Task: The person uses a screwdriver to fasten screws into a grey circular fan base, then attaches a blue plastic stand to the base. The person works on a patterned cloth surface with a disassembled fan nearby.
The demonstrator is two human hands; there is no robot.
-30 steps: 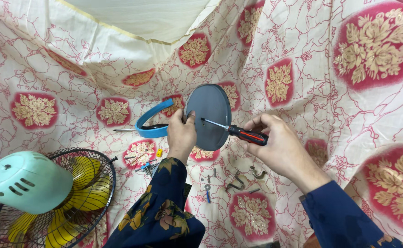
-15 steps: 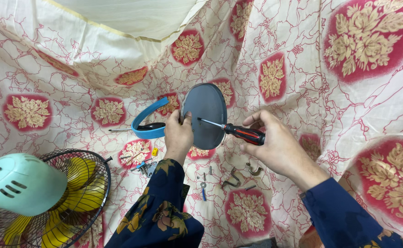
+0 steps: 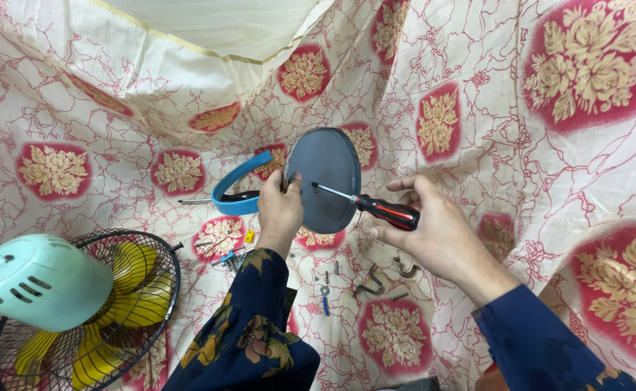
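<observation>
Gripping the stiff, light-looking grey disc by its rim, the left hand steadies it while the right hand pinches the screwdriver handle.

right hand and screwdriver slightly lower, fingers now looser on the handle

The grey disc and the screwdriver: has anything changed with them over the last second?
Hardly anything. The left hand still holds the grey disc upright by its edge, and the right hand still grips the screwdriver with its tip against the disc's face. Only the view drifted slightly. The fan, blue ring and small metal parts lie where they were.
</observation>
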